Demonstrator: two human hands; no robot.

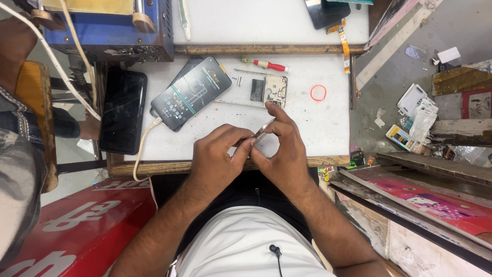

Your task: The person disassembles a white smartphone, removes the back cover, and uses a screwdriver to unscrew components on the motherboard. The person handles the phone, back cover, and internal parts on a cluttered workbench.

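Note:
My left hand (pixel 220 154) and my right hand (pixel 282 151) meet over the front of a white worktop (pixel 312 123). Together they pinch metal tweezers (pixel 262 131), whose shiny tip sticks up between the fingers. Whatever small part sits in the fingertips is hidden. Just beyond the hands lies a pale phone frame (pixel 274 90) with a dark module on it. A lit smartphone (pixel 190 92) with a white cable (pixel 143 143) plugged in lies at an angle to the left.
A black phone (pixel 123 110) rests at the table's left edge. A red-handled screwdriver (pixel 266 65), small screws and a red rubber ring (pixel 318 93) lie farther back. A blue machine (pixel 102 25) stands at the back left. Another person sits at the far left.

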